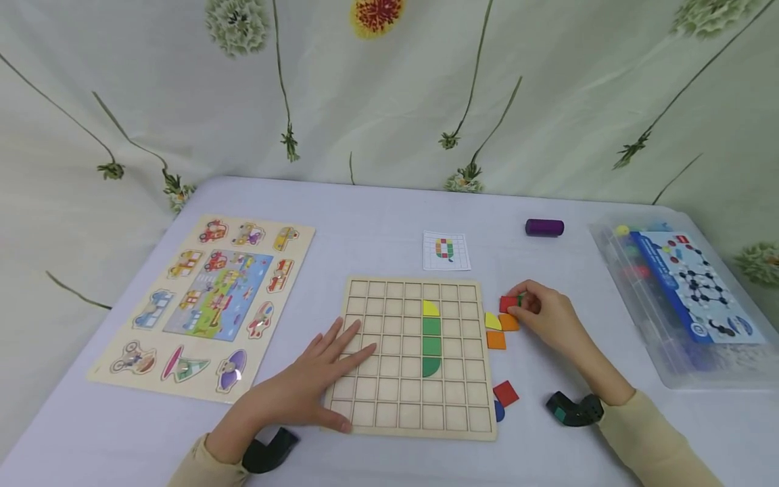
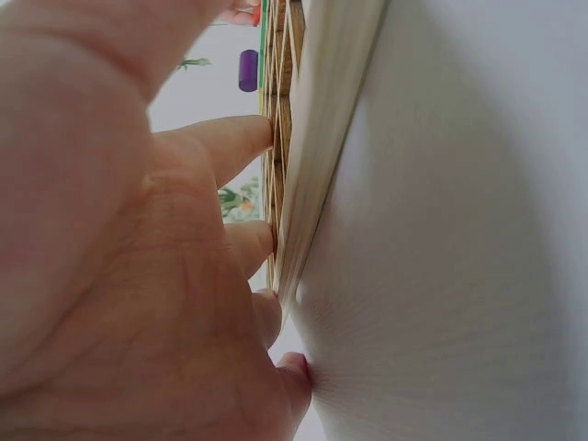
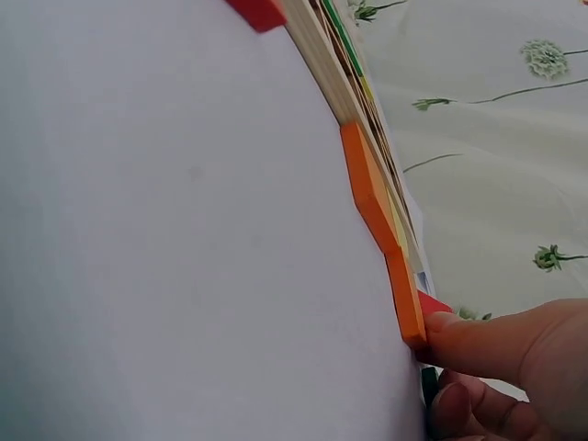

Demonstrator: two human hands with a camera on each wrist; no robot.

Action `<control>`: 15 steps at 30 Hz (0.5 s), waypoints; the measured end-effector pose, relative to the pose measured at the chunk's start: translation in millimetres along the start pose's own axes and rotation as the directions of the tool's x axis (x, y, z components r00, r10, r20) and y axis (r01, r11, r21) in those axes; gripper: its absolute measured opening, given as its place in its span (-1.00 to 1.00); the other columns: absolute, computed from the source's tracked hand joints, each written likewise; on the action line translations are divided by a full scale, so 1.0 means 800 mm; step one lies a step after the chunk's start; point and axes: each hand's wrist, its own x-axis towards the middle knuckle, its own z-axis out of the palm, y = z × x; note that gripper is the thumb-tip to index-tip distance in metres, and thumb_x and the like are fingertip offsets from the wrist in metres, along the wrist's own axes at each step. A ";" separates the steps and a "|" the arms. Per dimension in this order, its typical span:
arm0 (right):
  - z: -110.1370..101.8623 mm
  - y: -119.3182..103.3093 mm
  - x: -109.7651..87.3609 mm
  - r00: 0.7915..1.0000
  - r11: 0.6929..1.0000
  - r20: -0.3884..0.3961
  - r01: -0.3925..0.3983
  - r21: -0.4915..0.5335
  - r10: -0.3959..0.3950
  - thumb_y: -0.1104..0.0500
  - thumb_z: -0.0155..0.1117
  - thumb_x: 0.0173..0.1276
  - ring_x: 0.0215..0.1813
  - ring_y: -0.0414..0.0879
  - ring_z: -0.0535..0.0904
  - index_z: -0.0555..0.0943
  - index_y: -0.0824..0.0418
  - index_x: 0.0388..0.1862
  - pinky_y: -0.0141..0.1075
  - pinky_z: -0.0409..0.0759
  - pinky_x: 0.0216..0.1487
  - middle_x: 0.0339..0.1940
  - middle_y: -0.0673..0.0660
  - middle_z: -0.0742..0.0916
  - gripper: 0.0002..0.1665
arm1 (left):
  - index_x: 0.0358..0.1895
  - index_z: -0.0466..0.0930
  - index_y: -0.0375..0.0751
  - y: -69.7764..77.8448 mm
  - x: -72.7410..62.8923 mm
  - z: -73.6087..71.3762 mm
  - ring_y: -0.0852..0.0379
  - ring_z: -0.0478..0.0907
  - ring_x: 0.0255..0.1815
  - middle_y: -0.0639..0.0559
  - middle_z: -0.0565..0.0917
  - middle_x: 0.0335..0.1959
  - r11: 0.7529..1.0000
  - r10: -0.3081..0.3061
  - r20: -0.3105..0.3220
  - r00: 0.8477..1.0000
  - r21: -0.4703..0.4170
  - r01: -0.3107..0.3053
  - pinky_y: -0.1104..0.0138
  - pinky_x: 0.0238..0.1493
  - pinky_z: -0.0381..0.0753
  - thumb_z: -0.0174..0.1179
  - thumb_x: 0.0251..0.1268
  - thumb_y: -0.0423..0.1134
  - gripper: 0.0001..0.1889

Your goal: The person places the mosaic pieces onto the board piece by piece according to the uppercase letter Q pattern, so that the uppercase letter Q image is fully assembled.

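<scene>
A wooden grid board lies on the table with a column of tiles in it: one yellow quarter-round tile, two green squares and a green rounded tile. My left hand rests with spread fingers on the board's left edge, thumb near its front corner. Right of the board, my right hand has thumb and fingers curled round a small green tile, mostly hidden by the fingers. The thumb is right at a red tile. Orange tiles and a yellow tile lie beside it.
A red square and a blue tile lie by the board's lower right. Behind it is a pattern card. A purple cylinder, a clear plastic box and a picture puzzle board are farther out.
</scene>
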 end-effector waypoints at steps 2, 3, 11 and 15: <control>0.000 0.000 0.000 1.000 1.000 -0.005 0.002 0.012 -0.002 0.38 0.37 0.13 -0.49 -0.05 0.39 0.57 0.31 -0.23 -0.34 0.36 -0.50 -0.54 0.06 0.49 -0.78 | 0.48 0.01 -0.03 0.000 0.000 0.000 -0.12 -0.52 0.44 -0.11 -0.28 0.50 1.000 0.001 0.000 1.000 0.002 -0.001 -0.06 0.33 -0.33 0.47 -0.17 0.05 0.09; 0.000 -0.001 0.000 1.000 1.000 -0.007 -0.002 0.021 0.002 0.39 0.36 0.13 -0.47 -0.05 0.40 0.57 0.31 -0.24 -0.33 0.39 -0.48 -0.51 0.07 0.51 -0.79 | 0.48 0.01 -0.03 0.000 -0.001 0.000 -0.12 -0.52 0.44 -0.11 -0.28 0.50 1.000 0.002 -0.001 1.000 0.004 -0.002 -0.06 0.33 -0.33 0.47 -0.17 0.06 0.09; -0.009 -0.016 0.008 1.000 0.997 -0.008 -0.011 0.070 0.011 0.36 0.30 0.21 -0.42 -0.05 0.51 0.59 0.27 -0.34 -0.28 0.48 -0.40 -0.49 0.05 0.64 -0.94 | 0.49 0.01 -0.03 -0.003 -0.001 0.001 -0.13 -0.52 0.44 -0.12 -0.28 0.50 1.000 0.012 -0.004 1.000 0.012 -0.012 -0.06 0.33 -0.33 0.46 -0.17 0.07 0.10; -0.010 -0.037 0.022 1.000 0.989 0.000 0.010 0.149 -0.011 0.35 0.27 0.25 -0.42 -0.04 0.56 0.59 0.28 -0.28 -0.31 0.57 -0.42 -0.44 0.09 0.66 -0.93 | 0.49 0.00 -0.03 -0.004 0.000 0.001 -0.13 -0.52 0.44 -0.12 -0.28 0.50 1.000 0.013 -0.005 1.000 0.016 -0.013 -0.07 0.33 -0.32 0.46 -0.17 0.09 0.10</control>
